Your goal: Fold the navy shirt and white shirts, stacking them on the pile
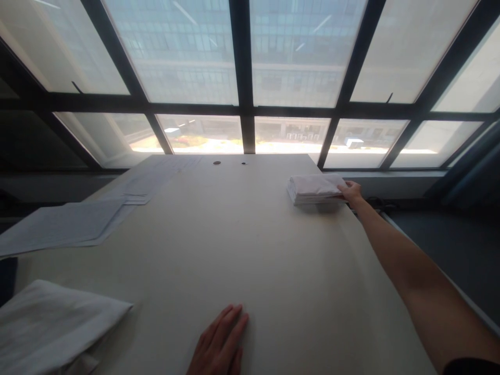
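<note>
My right hand [351,191] reaches to the far right edge of the table, its fingers closed on the right end of a folded white cloth [317,186]. That cloth tops a neat layered pile; whether the hand grips only the top layer or more, I cannot tell. My left hand [219,341] lies flat, palm down, on the white table [250,245] near its front edge, fingers stretched out and holding nothing. Off to its left is a loosely bunched white cloth [58,323], partly cut off by the frame.
Printed paper sheets [66,221] lie along the table's left side, with more sheets [152,177] behind them. Two small round dark spots, one of them a cable hole [216,163], show near the far edge. Framed windows [246,130] rise beyond; a dark curtain [469,166] hangs right.
</note>
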Demonstrator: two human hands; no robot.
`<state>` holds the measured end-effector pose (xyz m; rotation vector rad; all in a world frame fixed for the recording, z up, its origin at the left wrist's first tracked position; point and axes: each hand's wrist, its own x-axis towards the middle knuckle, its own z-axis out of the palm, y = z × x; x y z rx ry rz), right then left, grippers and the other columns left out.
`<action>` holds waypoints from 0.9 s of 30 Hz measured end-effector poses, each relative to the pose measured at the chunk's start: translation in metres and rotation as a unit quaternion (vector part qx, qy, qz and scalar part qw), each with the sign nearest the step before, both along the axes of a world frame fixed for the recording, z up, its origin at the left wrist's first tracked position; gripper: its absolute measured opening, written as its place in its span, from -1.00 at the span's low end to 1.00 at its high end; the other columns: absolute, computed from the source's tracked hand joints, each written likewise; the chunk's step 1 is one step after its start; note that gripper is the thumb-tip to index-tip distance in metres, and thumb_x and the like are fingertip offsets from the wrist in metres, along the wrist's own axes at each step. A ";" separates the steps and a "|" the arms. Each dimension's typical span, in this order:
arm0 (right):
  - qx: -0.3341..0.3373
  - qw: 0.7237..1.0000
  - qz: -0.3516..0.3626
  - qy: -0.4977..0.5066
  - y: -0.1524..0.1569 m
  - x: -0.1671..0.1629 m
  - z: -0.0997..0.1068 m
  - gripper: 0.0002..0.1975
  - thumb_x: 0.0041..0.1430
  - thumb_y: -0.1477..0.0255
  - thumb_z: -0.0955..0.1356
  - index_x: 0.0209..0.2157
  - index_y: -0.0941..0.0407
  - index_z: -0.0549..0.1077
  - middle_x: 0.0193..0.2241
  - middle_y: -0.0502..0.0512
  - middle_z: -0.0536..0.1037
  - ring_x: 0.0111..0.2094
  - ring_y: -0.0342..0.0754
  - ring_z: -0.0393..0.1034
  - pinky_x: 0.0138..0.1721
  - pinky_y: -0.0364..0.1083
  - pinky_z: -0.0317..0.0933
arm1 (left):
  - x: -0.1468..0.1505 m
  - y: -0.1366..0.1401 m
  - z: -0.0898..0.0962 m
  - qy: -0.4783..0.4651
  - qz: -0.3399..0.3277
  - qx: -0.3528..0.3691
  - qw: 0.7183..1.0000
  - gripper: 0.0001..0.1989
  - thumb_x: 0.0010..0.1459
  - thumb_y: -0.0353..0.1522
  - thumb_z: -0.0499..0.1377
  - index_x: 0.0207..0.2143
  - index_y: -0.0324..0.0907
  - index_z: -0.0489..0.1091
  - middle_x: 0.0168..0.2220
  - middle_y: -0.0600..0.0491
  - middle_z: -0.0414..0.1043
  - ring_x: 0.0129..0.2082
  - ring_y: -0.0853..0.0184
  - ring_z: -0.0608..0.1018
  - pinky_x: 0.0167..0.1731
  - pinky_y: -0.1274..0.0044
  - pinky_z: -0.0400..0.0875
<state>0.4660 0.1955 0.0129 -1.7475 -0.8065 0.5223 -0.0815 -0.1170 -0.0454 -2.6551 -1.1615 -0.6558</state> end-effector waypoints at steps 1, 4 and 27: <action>-0.007 1.000 -0.015 -0.016 0.000 -0.001 -0.001 -0.45 0.05 0.43 0.49 0.08 0.27 0.40 -0.07 0.28 0.52 -0.21 0.05 0.47 -0.29 0.01 0.49 | 0.000 0.000 -0.001 0.000 -0.001 0.002 1.000 -0.50 0.28 -0.44 0.05 0.25 -0.05 0.34 0.20 0.01 0.43 0.20 0.26 0.46 0.09 0.50 0.46; -0.027 0.986 -0.058 -0.152 -0.004 -0.013 0.003 -0.45 0.12 0.37 0.45 0.12 0.30 0.40 0.11 0.49 0.40 0.12 0.29 0.30 0.02 0.19 0.34 | -0.001 0.001 -0.002 0.004 -0.004 0.006 1.000 -0.50 0.27 -0.44 0.05 0.24 -0.05 0.35 0.21 0.02 0.43 0.20 0.27 0.46 0.09 0.50 0.46; -0.053 0.914 0.075 -0.394 -0.027 -0.093 -0.025 -0.53 0.41 0.26 0.29 0.21 0.26 0.31 0.32 0.47 0.19 0.38 0.19 -0.12 0.30 0.36 -0.26 | 0.001 -0.005 0.003 0.004 0.000 -0.043 0.999 -0.47 0.25 -0.47 0.08 0.26 -0.02 0.34 0.25 0.02 0.38 0.25 0.21 0.41 0.13 0.39 0.46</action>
